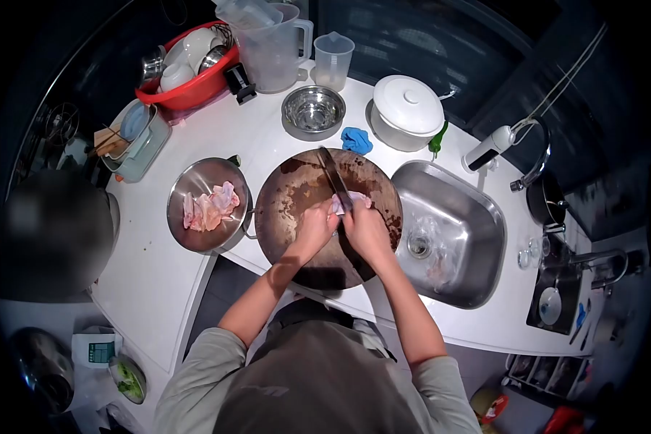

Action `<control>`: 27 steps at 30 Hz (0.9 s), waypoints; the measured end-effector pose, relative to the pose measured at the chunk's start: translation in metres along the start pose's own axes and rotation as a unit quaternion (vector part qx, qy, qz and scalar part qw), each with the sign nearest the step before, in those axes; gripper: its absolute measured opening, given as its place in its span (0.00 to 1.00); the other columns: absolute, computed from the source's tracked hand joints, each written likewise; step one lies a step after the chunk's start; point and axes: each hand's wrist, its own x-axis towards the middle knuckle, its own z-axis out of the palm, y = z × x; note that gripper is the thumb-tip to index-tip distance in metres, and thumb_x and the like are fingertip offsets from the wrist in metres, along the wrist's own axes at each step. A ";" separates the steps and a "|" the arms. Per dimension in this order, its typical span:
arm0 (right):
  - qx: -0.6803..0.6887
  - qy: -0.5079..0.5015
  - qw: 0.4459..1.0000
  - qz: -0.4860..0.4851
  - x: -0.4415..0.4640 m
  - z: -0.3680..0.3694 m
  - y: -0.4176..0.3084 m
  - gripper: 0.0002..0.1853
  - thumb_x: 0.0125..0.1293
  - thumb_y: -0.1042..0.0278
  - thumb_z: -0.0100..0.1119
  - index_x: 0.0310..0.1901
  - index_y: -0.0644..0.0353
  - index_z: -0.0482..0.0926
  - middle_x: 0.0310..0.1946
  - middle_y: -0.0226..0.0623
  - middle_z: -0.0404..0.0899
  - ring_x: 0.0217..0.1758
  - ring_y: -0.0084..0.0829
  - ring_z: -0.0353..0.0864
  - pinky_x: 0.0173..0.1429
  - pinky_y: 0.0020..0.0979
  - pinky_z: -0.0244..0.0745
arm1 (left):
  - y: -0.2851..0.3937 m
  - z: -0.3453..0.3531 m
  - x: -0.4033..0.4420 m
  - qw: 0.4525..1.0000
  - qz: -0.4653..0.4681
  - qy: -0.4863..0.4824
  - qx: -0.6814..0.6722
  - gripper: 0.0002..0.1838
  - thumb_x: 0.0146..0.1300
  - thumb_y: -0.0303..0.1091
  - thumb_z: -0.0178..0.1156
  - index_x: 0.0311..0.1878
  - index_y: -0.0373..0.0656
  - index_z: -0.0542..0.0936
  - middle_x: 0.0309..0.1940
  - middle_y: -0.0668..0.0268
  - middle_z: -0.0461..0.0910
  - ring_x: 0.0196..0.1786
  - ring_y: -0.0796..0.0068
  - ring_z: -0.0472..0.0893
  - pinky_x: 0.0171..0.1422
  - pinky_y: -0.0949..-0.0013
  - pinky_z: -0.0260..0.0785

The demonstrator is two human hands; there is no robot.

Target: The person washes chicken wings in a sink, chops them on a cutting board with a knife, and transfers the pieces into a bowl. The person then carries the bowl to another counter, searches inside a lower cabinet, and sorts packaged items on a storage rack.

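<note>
A round wooden chopping board [282, 181], wet and stained dark, lies in front of me. On it a piece of pale pink raw chicken [360, 197] sits at my fingertips. My right hand [367, 230] is closed around the handle of a knife [331, 168], whose dark blade points away from me across the chicken. Close beside it, my left hand [317, 228] is closed with its fingertips on the chicken's left end. To the left, a steel pan [184, 237] holds several raw chicken pieces [211, 206].
Right of the board is a steel sink [477, 217]. Behind stand a metal bowl [312, 119], a blue cloth [356, 140], a lidded white pot [408, 108] and a green pepper [438, 139]. A red basin [195, 88] of dishes and plastic jugs [267, 58] occupy the back left.
</note>
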 end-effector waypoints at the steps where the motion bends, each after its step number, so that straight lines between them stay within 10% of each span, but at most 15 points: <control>1: 0.029 0.006 1.000 0.006 -0.018 -0.006 0.006 0.13 0.65 0.65 0.52 0.43 0.68 0.73 0.27 0.62 0.78 0.36 0.64 0.79 0.42 0.57 0.73 | -0.001 -0.001 -0.001 1.000 0.007 0.005 -0.013 0.16 0.55 0.27 0.58 0.49 0.35 0.79 0.34 0.45 0.80 0.38 0.43 0.80 0.42 0.50 0.73; 27: -0.015 0.019 0.999 0.023 -0.043 0.004 0.000 0.11 0.64 0.69 0.52 0.39 0.72 0.71 0.25 0.64 0.77 0.33 0.63 0.79 0.40 0.56 0.74 | 0.007 -0.003 -0.024 1.000 -0.001 0.011 -0.025 0.14 0.55 0.29 0.58 0.44 0.36 0.81 0.36 0.44 0.80 0.39 0.44 0.81 0.45 0.51 0.73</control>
